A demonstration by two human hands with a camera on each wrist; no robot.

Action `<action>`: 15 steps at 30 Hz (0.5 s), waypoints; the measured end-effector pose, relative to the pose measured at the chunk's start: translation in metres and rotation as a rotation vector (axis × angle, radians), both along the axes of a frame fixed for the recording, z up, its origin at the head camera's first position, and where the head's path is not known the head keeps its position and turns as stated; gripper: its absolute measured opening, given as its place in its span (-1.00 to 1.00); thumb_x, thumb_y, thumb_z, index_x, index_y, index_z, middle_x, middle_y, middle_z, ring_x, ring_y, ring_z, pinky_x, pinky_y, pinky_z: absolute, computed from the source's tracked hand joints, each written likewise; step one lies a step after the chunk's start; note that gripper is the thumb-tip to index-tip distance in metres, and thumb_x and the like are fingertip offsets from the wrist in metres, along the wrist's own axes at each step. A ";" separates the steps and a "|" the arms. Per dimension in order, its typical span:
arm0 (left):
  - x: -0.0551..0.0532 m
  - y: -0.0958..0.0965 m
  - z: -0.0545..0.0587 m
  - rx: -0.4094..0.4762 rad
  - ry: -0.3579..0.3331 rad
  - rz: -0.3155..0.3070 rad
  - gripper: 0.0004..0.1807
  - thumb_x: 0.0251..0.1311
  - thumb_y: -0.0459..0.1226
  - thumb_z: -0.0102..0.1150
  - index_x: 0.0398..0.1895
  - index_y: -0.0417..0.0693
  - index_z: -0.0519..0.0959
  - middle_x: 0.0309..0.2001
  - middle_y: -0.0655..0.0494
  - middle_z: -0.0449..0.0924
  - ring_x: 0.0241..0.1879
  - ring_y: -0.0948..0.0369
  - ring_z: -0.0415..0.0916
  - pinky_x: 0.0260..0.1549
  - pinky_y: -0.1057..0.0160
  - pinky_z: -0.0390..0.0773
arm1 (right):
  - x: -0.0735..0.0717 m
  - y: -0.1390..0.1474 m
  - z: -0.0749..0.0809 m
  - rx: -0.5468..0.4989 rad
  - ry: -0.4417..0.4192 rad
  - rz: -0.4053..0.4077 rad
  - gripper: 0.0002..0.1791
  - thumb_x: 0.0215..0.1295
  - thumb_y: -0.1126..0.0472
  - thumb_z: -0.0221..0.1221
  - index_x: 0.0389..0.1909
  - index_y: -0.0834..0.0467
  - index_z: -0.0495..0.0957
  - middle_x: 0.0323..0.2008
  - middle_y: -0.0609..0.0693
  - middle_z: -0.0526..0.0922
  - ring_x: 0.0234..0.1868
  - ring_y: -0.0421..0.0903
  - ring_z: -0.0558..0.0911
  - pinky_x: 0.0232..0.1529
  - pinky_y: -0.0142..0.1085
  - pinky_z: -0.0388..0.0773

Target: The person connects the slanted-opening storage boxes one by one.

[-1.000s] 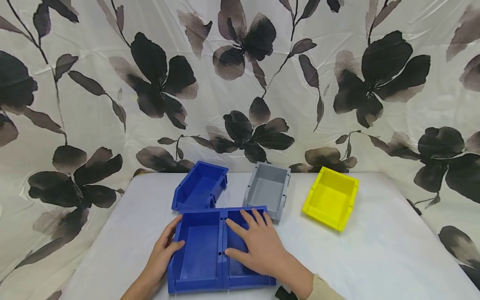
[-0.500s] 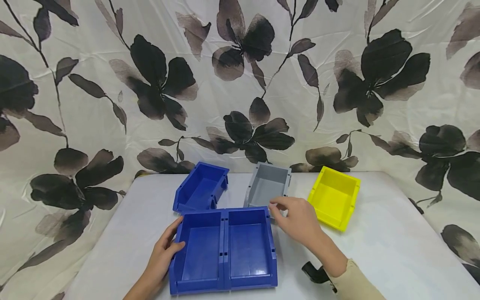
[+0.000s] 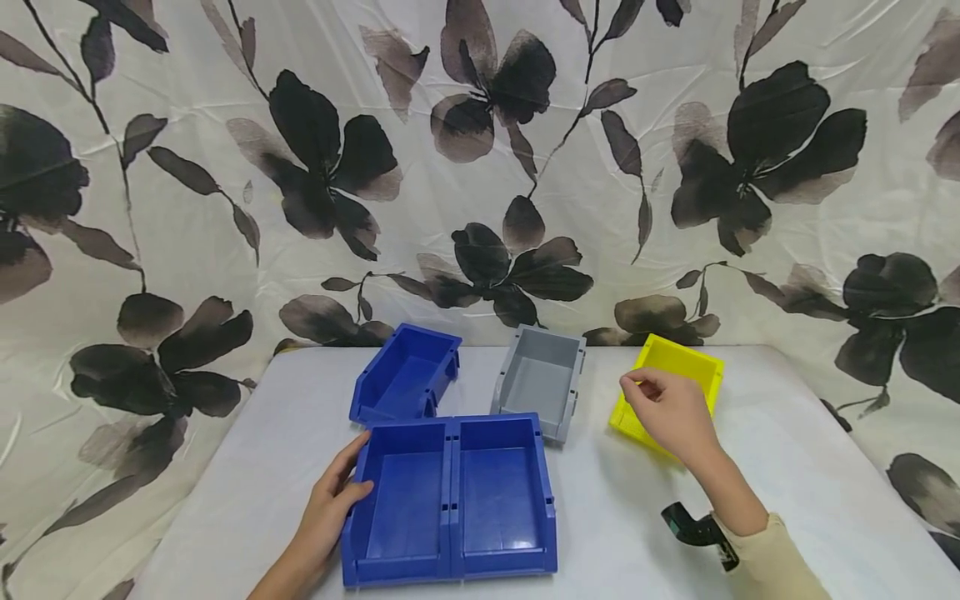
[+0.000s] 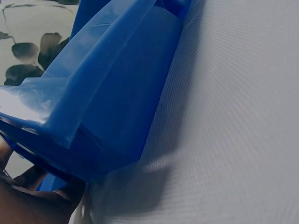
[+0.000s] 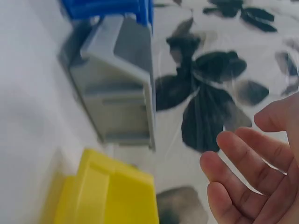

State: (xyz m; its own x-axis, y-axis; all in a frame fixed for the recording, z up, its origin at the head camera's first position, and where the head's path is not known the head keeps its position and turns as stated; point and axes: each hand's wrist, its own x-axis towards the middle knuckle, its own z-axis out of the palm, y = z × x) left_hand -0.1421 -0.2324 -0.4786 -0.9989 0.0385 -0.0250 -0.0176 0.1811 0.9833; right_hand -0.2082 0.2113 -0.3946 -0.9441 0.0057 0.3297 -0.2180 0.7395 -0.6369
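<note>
Left hand (image 3: 327, 505): grips joined blue bins (image 3: 452, 533) at side
Right hand (image 3: 670, 412): fingers loosely bent, holding nothing, hides part of yellow bin (image 3: 686, 358)
Behind: single blue bin (image 3: 402, 379), grey bin (image 3: 534, 387)

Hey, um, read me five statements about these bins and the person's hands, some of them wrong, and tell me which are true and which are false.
1. In the head view, the gray bin stands between the separate blue bin and the yellow bin. True.
2. The right hand grips the gray bin. False: it is apart from that bin, holding nothing visible.
3. The left hand holds the side of the joined blue bins. True.
4. The table cover is printed with flowers. False: it is plain white; the flowers are on the backdrop.
5. The sleeve at the right wrist is beige. True.
</note>
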 end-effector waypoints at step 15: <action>0.001 -0.004 -0.006 0.080 0.024 -0.075 -0.26 0.32 -0.35 0.06 0.52 0.15 0.07 0.52 -0.02 -0.12 0.46 -0.01 -0.15 0.10 0.61 0.15 | -0.012 0.057 -0.022 -0.180 -0.079 -0.350 -0.59 0.40 0.04 0.08 -0.07 0.32 0.63 -0.45 0.13 0.60 -0.48 -0.03 0.58 -0.57 -0.42 0.44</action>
